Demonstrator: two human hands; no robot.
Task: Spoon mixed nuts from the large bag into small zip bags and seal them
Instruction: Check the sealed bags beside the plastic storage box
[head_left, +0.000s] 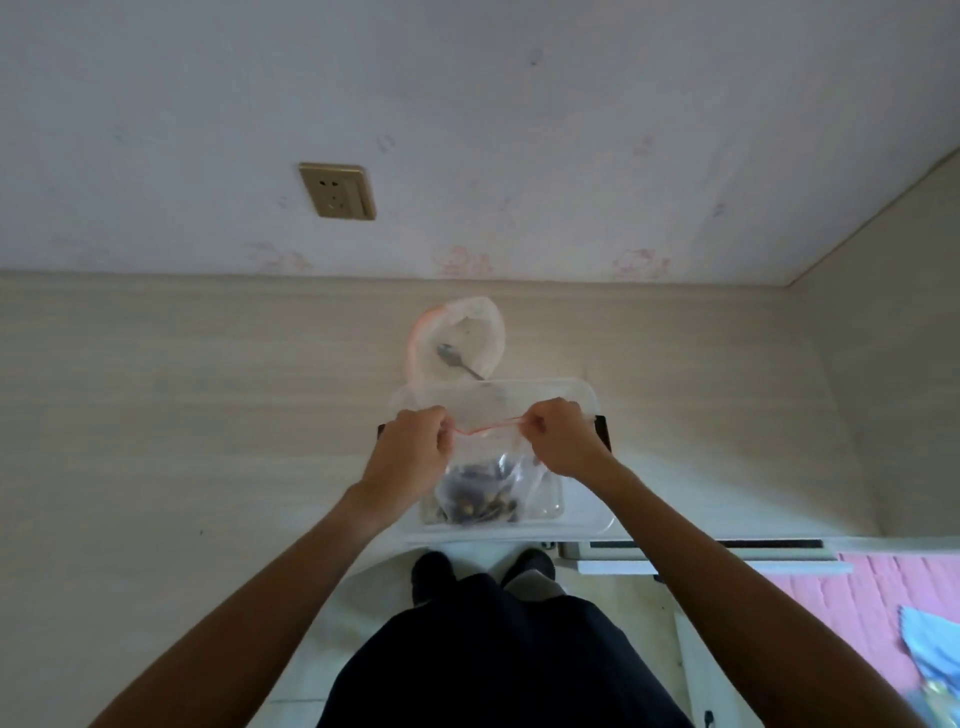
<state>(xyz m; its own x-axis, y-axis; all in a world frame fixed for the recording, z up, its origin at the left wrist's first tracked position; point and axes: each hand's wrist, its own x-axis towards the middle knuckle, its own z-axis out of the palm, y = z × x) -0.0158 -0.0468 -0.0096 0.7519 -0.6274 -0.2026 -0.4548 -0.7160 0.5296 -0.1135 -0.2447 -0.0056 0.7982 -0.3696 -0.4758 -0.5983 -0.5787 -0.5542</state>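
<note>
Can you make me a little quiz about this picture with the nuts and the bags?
1. True or false: both hands pinch the red zip strip of the small bag.
2. Where is the spoon? A) in the left hand B) inside the large bag C) on the floor
3. Fill in: the small bag is held over a clear plastic ____.

Key
1. True: the left hand and the right hand each pinch one end of the strip.
2. B: the spoon sits in the open large bag behind the hands.
3. Tray.
</note>
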